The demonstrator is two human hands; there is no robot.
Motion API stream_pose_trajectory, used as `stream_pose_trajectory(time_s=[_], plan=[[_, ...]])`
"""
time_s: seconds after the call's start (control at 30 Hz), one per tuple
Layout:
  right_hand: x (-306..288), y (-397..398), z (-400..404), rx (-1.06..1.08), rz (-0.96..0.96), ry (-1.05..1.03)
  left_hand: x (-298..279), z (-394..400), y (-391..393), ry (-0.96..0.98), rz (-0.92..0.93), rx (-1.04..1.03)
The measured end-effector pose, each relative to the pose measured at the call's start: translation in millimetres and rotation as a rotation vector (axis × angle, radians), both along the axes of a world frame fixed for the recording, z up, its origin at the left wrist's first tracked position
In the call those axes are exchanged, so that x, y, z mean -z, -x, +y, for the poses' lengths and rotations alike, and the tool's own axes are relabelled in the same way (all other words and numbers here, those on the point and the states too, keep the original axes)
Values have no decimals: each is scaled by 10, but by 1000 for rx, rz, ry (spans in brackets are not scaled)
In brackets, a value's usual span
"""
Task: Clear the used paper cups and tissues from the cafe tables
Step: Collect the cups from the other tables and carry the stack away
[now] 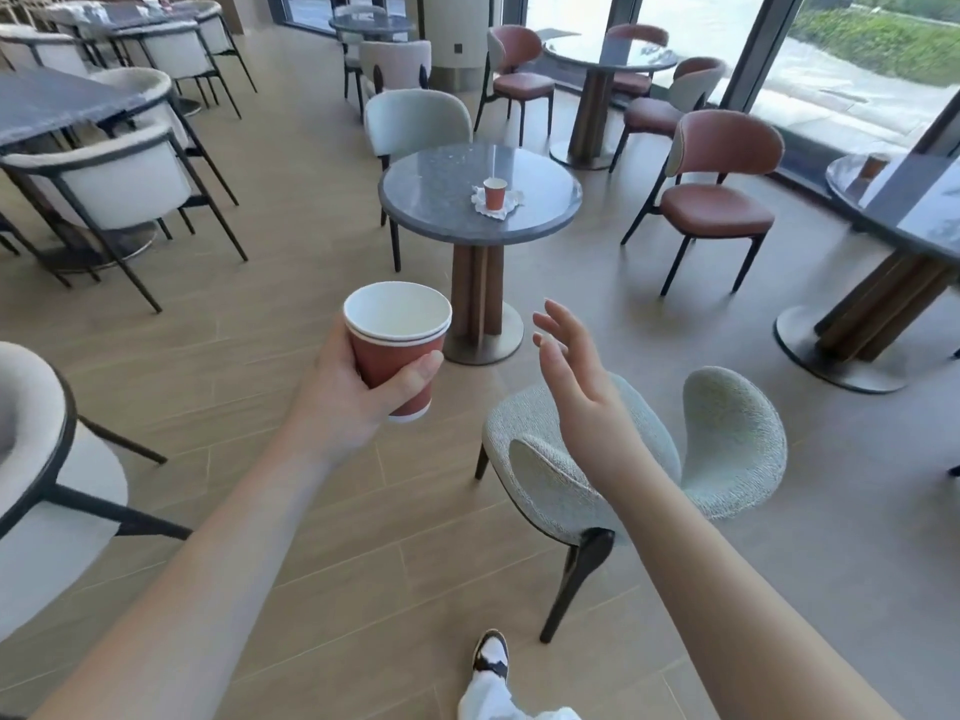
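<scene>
A cafe floor of long tan wood-look planks [322, 511] stretches ahead, lit by tall windows [727, 39] along the right side with greenery beyond. In the middle stands a round grey stone-topped table [426, 200] on a dark wooden pedestal, and on it a red paper cup [494, 193] stands upright on a crumpled white tissue [506, 207], right of the tabletop's centre. Pale grey upholstered chairs sit behind the table [415, 124] and in front of it [727, 439], with reddish-brown chairs [722, 184] further right. Another round table [914, 220] at the right edge carries a brown cup [874, 166], partly blurred. At the left are dark rectangular tables [52, 103] with cream armchairs [119, 179]. The left hand [353, 392] grips a stack of red paper cups [397, 350], white inside, with two rims visible, thumb curled across the front. The right hand [582, 387] hangs in the air beside it, fingers spread and relaxed, holding nothing. A black-and-white sneaker [490, 653] shows at the bottom edge. No writing or logo can be read on any cup.
</scene>
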State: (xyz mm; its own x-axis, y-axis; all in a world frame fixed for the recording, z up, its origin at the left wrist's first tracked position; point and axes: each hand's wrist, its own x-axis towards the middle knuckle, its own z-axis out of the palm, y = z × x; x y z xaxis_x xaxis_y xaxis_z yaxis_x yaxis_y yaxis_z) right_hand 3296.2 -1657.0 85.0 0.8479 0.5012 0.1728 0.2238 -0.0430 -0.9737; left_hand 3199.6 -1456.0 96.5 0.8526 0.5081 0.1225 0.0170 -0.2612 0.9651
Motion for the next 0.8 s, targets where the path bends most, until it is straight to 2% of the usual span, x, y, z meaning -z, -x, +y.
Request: stream_pose_trajectory(time_s=[0.33,0.8], plan=[[136,-1551,767,59,39,-41,66,792,-1518,12,42,1],[432,-2928,2290,160,68,4,407,2431,-3048,25,95,115]])
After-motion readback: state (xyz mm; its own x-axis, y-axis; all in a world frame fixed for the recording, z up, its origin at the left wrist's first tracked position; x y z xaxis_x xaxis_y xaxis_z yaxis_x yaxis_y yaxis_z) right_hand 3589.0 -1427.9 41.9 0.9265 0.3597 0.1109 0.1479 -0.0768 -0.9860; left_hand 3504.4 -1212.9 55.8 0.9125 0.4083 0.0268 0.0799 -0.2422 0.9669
